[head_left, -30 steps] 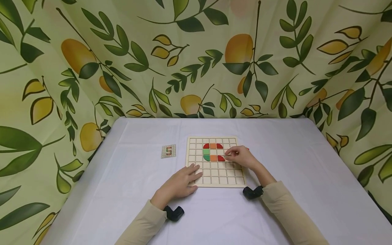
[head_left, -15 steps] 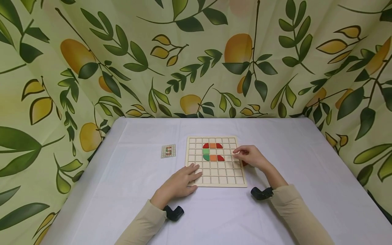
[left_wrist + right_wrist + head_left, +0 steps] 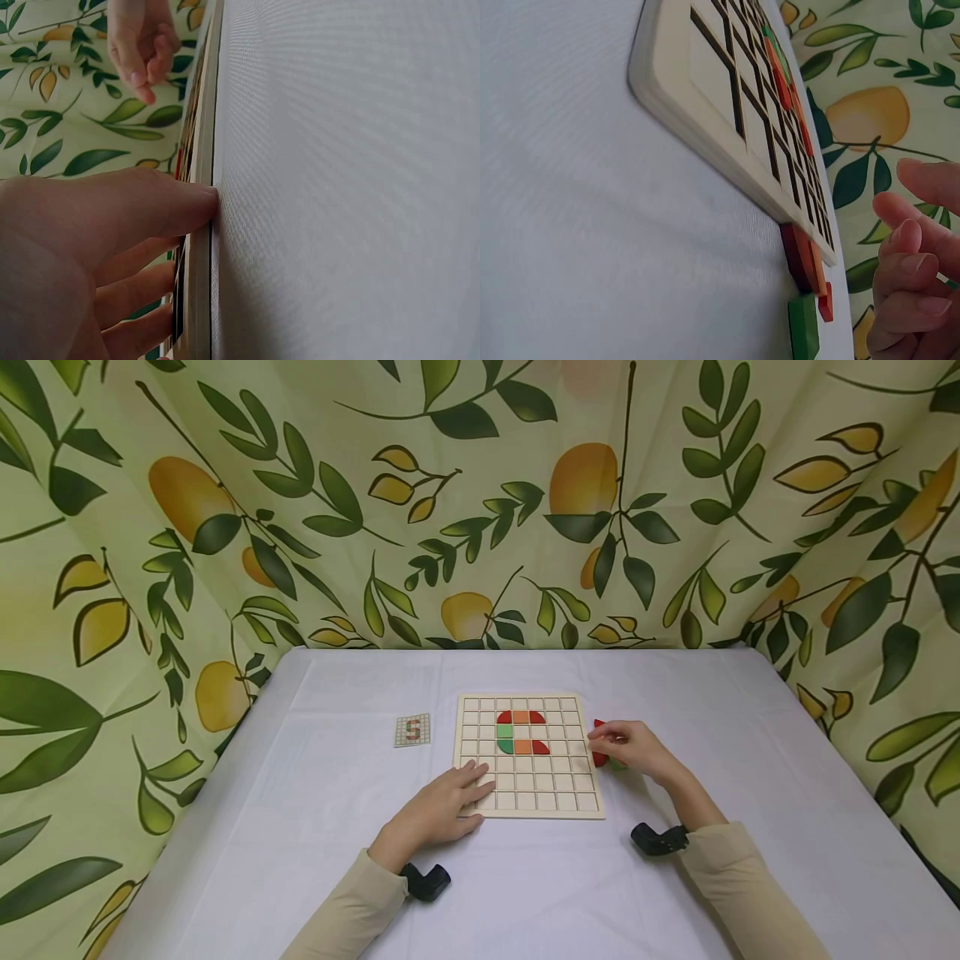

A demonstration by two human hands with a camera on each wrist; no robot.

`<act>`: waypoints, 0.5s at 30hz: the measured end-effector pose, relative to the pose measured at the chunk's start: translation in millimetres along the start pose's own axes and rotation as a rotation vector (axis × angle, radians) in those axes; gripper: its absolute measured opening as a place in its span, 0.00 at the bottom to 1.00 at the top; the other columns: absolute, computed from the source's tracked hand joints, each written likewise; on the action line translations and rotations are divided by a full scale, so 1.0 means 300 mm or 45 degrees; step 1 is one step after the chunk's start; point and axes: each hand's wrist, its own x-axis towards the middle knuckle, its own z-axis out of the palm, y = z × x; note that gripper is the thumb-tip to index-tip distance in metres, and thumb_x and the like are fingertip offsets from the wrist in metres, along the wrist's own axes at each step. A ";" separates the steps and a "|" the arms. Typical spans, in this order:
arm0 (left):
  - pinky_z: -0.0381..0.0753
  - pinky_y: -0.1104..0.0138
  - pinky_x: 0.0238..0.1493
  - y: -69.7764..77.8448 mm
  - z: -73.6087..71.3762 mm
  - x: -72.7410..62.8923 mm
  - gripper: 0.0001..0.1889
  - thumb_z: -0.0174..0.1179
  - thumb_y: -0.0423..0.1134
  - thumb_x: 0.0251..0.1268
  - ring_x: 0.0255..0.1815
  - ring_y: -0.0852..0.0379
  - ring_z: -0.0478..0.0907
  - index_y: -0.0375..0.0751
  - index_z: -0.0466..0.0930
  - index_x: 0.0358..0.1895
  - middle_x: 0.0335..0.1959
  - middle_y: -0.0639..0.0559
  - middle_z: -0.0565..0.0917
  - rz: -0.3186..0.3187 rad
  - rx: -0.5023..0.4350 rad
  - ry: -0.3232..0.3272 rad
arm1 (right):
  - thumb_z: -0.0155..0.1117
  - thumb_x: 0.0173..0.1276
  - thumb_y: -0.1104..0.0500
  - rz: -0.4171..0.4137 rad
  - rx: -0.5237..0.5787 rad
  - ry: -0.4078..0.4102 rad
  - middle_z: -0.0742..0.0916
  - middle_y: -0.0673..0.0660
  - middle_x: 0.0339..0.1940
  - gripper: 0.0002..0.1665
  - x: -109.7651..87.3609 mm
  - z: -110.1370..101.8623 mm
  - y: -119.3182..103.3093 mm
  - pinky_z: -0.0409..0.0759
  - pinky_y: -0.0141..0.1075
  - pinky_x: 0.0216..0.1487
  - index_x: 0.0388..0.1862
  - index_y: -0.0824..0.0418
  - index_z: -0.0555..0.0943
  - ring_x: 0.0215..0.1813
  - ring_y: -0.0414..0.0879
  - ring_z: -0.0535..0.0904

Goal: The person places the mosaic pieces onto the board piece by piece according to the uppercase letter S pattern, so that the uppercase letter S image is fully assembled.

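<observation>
A square wooden grid board [image 3: 536, 802] lies on the table. Red, orange and green tiles [image 3: 521, 747] fill some of its cells. My left hand [image 3: 442, 803] rests on the board's near left corner with fingers spread; the left wrist view shows its thumb [image 3: 165, 201] at the board's edge. My right hand [image 3: 633, 748] hovers just past the board's right side, over loose tiles, partly hiding them. In the right wrist view its fingers [image 3: 904, 274] are loosely bent with nothing between them. Beneath lie a dark red tile [image 3: 799, 259], a green tile [image 3: 804, 328] and a small red tile [image 3: 826, 302].
Left of the board lies a small card [image 3: 412, 730] printed with a coloured S-like figure on a grid. A white cloth [image 3: 337, 693] covers the table. A leaf-and-fruit patterned curtain [image 3: 480, 527] hangs behind and at both sides.
My right hand has moved from over the board rightward to the loose tiles, more of which now show. My left hand and the tiles on the board stay as they were.
</observation>
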 end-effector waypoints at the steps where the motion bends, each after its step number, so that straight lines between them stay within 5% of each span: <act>1: 0.65 0.52 0.75 0.000 0.000 0.000 0.27 0.58 0.44 0.65 0.77 0.45 0.60 0.45 0.71 0.67 0.74 0.46 0.66 -0.003 0.000 -0.001 | 0.66 0.65 0.55 -0.004 -0.006 0.002 0.75 0.49 0.25 0.21 -0.004 -0.004 0.003 0.67 0.27 0.23 0.49 0.70 0.81 0.24 0.38 0.67; 15: 0.64 0.52 0.76 0.000 0.000 -0.001 0.27 0.58 0.44 0.65 0.77 0.45 0.60 0.46 0.71 0.68 0.74 0.46 0.66 -0.004 -0.009 0.005 | 0.69 0.60 0.58 -0.005 -0.037 -0.014 0.75 0.50 0.25 0.23 -0.043 -0.042 0.045 0.67 0.27 0.23 0.51 0.71 0.79 0.25 0.38 0.68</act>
